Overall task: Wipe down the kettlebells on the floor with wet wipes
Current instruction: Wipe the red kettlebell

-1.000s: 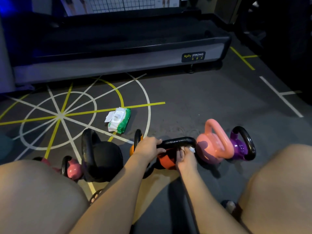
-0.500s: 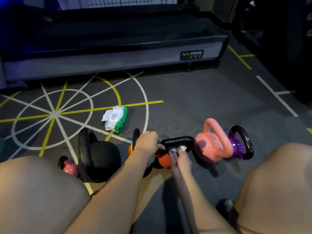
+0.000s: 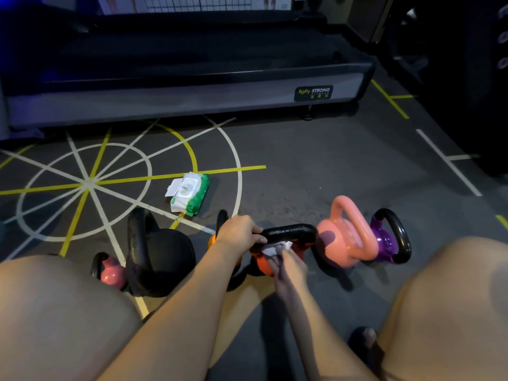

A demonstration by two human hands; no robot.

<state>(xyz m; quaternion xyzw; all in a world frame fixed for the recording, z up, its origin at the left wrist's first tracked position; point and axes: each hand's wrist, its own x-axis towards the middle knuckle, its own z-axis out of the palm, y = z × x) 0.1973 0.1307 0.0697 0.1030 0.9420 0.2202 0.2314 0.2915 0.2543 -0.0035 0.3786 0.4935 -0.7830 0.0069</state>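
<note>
An orange kettlebell (image 3: 262, 264) with a black handle (image 3: 291, 232) stands on the floor between my knees. My left hand (image 3: 239, 233) grips the left end of that handle. My right hand (image 3: 288, 266) holds a white wet wipe (image 3: 277, 247) against the orange body just under the handle. To its right stand a pink kettlebell (image 3: 346, 237) and a purple one (image 3: 387, 240) with a black handle. To the left sit a large black kettlebell (image 3: 159, 254) and a small pink one (image 3: 111, 272).
A green and white pack of wet wipes (image 3: 189, 193) lies with its flap up on the floor markings beyond the kettlebells. A treadmill base (image 3: 192, 94) runs across the back. My bare knees frame the lower view. Dark equipment stands at far right.
My right hand slid the wipe leftward and down from the handle's right end to the orange body under the handle. My left hand kept its grip.
</note>
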